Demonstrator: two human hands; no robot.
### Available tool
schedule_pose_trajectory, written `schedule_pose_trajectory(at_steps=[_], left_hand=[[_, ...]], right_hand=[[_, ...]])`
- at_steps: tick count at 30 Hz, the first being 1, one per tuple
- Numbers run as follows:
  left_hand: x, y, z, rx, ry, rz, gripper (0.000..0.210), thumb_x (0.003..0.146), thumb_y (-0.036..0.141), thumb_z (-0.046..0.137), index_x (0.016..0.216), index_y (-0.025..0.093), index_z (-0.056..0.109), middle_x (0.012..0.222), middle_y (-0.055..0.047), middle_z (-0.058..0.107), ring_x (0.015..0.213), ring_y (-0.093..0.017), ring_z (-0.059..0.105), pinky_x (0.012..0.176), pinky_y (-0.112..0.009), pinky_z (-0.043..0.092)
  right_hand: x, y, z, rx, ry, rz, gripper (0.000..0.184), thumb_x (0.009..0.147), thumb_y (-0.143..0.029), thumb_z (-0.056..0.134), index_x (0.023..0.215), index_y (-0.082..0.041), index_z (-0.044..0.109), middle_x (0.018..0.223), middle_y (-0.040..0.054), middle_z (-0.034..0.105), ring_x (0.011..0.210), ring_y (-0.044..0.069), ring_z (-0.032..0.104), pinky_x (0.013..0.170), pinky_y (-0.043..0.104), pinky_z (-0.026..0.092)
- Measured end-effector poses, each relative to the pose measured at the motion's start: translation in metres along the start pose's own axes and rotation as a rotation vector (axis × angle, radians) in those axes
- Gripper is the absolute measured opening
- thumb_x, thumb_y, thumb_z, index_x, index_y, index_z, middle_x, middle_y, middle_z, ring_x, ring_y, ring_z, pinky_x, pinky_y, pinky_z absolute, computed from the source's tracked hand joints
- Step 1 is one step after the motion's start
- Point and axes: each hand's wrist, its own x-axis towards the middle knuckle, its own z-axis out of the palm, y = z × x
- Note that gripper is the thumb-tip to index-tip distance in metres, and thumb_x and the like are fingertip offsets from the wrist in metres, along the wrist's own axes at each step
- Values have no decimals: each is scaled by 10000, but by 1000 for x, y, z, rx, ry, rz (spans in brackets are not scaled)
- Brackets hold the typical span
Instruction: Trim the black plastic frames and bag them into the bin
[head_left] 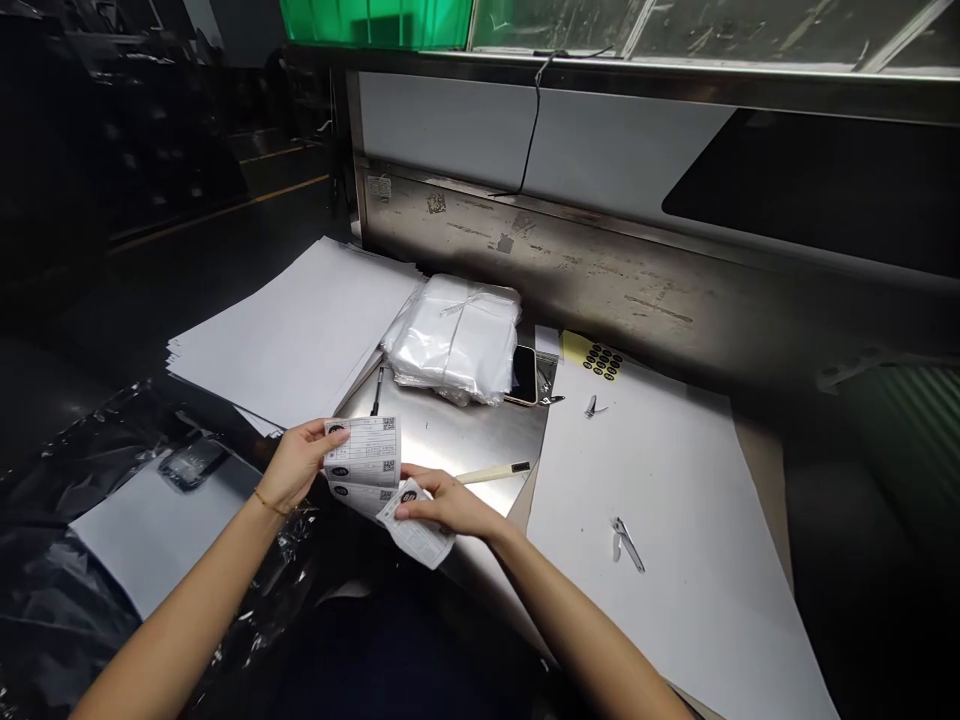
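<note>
Several printed labels (367, 440) with QR codes and black ovals are fanned out in my left hand (300, 460), its thumb pressed on the top one. My right hand (450, 503) pinches another printed label (420, 535), which is curled and tilted just right of the fan and overlaps its lower edge. Both hands are above the front edge of the metal table (427, 430). A black pen (377, 390) lies just beyond the labels. A flat cream strip with a dark end (495, 472) lies past my right hand.
White sheets (300, 330) are stacked at the left, beside tied clear plastic bags (457, 335) and a phone (525, 375). On the right white sheet (660, 520) lie two nail clippers (628, 545) and oval stickers (602, 362). A green bin (382, 25) stands on the shelf above.
</note>
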Motion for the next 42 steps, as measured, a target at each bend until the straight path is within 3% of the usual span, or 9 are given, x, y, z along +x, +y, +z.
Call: schedule_pose_trajectory(at_steps=[5,12,20,23,27,29,35,38,42], left_hand=[[12,17,-18,18,44,118,104,690,164,602,787,127,607,662,23,649,633,-123,598,639,-309,468],[11,21,-37,153,-3,222,87,670,161,610,749,138,639,772,-14,686,764,-151,609,767,-356,452],[-8,-67,-56,469,-272,266,107,645,105,602,688,175,671,946,-56,679,1059,-227,497,937,-478,307],[-7,-88,-65,523,-297,250,84,668,130,598,696,177,662,1023,-54,647,1114,-222,442,971,-500,221],[-3,-89,-76,498,-205,209,172,691,163,589,855,184,639,1077,-52,613,1152,-215,393,1011,-498,75],[1,-85,-81,436,-120,169,274,699,191,587,973,182,589,1136,-63,571,1158,-225,382,1003,-503,115],[23,-74,-93,272,129,32,268,798,318,444,956,129,547,980,-71,613,891,-193,574,791,-434,433],[28,-72,-94,349,210,20,236,787,310,466,904,128,561,914,-54,617,847,-184,576,766,-421,439],[16,-78,-88,544,219,122,231,757,256,517,954,140,552,1052,-70,571,1004,-222,498,874,-479,342]], right_hand=[[30,36,16,-30,187,36,193,690,-323,592,690,-129,600,630,-26,571,621,123,531,591,251,407],[64,60,16,-88,441,58,225,815,-327,467,807,-113,537,728,-9,549,610,90,529,559,249,449],[64,70,5,-348,642,-36,268,848,-340,397,924,-115,521,835,25,566,693,121,552,609,289,461],[54,62,12,-503,535,-175,267,854,-310,366,1010,-139,499,1001,66,565,894,161,537,771,339,431],[54,61,34,-723,149,-305,160,755,-224,502,880,-167,584,1133,64,539,1087,183,444,911,309,358],[62,65,43,-830,42,-300,145,721,-165,527,845,-143,599,1168,99,511,1143,215,386,941,344,325],[86,69,54,-1069,-7,-194,189,749,-134,504,914,-69,570,1249,180,395,1180,280,309,929,448,282],[102,65,49,-1111,-7,-149,224,783,-197,507,989,-114,535,1259,105,386,1173,254,312,933,476,265],[136,55,32,-1076,4,-129,261,800,-252,497,1040,-152,508,1238,74,395,1136,241,352,923,490,274]])
